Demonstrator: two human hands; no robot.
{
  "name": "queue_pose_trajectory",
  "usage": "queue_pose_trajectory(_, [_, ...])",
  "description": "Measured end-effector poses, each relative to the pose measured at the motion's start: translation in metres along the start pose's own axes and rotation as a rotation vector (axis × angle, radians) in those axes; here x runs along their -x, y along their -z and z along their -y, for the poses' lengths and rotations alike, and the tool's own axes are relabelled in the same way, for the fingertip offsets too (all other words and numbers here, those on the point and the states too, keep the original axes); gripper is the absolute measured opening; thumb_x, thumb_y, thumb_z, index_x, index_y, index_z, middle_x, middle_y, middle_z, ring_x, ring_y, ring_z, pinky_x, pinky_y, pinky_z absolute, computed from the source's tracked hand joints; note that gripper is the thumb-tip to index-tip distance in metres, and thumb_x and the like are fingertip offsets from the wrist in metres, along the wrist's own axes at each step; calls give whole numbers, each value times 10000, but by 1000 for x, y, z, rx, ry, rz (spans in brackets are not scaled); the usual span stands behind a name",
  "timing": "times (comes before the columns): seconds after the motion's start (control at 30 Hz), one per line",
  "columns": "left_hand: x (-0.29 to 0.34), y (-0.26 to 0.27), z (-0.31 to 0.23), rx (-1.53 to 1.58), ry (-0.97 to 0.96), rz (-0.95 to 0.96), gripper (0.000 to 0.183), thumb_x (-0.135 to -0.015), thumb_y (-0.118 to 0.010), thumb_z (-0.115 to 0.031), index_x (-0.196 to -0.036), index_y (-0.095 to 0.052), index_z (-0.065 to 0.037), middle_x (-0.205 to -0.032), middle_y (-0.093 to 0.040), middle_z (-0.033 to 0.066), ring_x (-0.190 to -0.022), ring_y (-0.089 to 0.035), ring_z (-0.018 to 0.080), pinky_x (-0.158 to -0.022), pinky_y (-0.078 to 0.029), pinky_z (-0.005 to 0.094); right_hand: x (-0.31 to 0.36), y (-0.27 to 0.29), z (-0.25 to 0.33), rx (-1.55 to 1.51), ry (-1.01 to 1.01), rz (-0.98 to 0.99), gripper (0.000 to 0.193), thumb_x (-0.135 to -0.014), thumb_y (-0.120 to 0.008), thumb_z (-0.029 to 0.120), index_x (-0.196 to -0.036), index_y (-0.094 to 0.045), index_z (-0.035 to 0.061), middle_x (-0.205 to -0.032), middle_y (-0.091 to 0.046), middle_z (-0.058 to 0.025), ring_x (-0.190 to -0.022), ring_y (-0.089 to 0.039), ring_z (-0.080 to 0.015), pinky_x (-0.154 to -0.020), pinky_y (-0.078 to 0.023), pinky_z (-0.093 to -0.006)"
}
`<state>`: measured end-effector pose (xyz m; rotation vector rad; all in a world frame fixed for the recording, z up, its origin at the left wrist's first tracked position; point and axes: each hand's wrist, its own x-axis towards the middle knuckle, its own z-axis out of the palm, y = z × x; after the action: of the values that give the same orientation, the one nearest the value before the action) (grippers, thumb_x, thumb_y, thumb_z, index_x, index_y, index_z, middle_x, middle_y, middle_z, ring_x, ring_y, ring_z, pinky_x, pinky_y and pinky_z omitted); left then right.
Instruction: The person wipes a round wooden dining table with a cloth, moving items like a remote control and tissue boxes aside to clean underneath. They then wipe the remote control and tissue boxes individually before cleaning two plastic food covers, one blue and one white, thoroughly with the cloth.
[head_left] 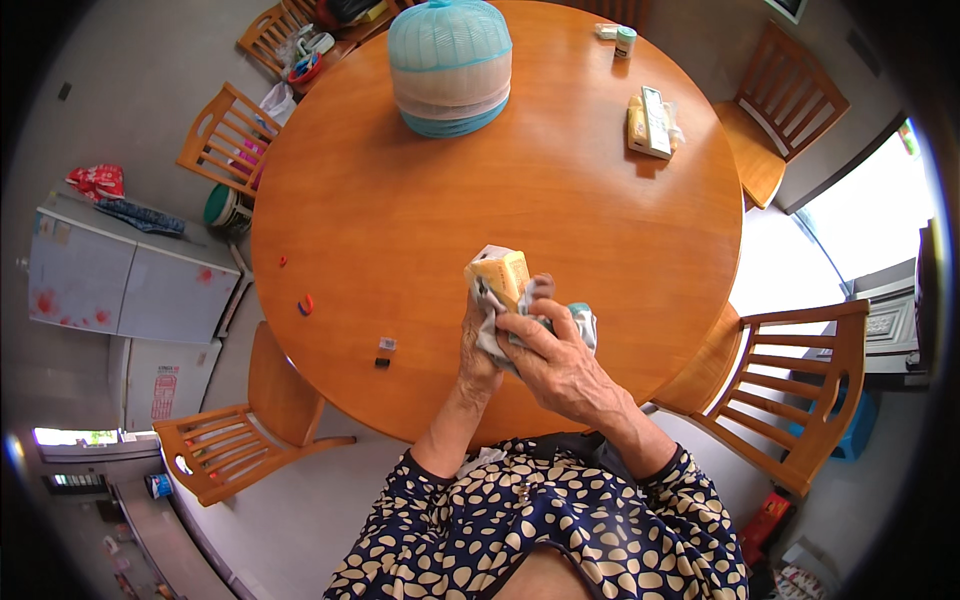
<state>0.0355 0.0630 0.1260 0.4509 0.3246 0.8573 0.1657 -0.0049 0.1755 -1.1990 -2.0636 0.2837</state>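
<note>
Above the near part of the round table, my left hand (474,345) is wrapped round a small yellow and white box (506,276) from its left side. The box is tilted, with printed faces. My right hand (554,362) is closed on a crumpled white and grey cloth (583,325) with a teal patch, and its fingers press the cloth against the lower part of the box. Cloth and fingers hide the bottom of the box. Left of my hands, a small clear piece (388,344) and a small black piece (382,362) lie on the table.
A blue and white mesh food cover (450,70) stands at the table's far side. Far right are a long box with yellow packs (650,125) and a small jar (624,42). A red and blue ring (306,304) lies left. Wooden chairs (790,375) surround the table (350,200).
</note>
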Motion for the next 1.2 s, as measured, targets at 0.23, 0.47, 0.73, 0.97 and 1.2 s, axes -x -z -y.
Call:
queue_pose_trajectory(0.23, [12,-1,0,-184,-42,19,765,-943,-385,-672,-1354,-374,-26,-1171,-544,147,-1071,-597,263,-875,-539,370,15,8,0,-371,-47,-101,438,-705,-642,-52,-1129,-648,58,-1239,-543,-96,-1146,-446,-341,-1019,-390,-470])
queue_pose_trajectory(0.47, [18,-20,6,-497,-219,23,628,-1037,-265,-512,-1443,-327,-37,-1388,-465,109,-1285,-476,221,-1071,-409,360,-6,-15,-14,-227,-234,-348,430,-846,-557,15,-1274,-577,53,-1292,-482,-156,-1166,-414,-360,-1020,-362,-455])
queue_pose_trajectory(0.73, [13,-4,14,-204,-35,-150,630,-1007,-255,-581,-1425,-363,-123,-1271,-562,82,-1085,-623,200,-886,-569,341,-8,-28,-43,-1272,-819,-508,335,-1021,-490,158,-1318,-531,8,-1111,-617,-29,-1002,-557,-83,-887,-473,-256])
queue_pose_trajectory(0.97, [4,-4,18,-569,-258,-247,546,-1038,-309,-489,-1404,-393,-92,-1273,-566,81,-1114,-603,164,-916,-550,364,-1,-32,-49,-962,-721,-594,328,-986,-522,59,-1309,-526,-3,-1083,-625,-39,-976,-559,-88,-865,-476,-248])
queue_pose_trajectory(1.2, [22,-27,13,-581,-202,-319,482,-901,-698,-209,-1307,-484,-59,-1161,-580,45,-1105,-560,150,-963,-483,316,-6,-30,-30,-421,-496,-507,419,-860,-531,-61,-1274,-541,6,-1072,-600,-202,-1041,-571,-375,-928,-461,-419])
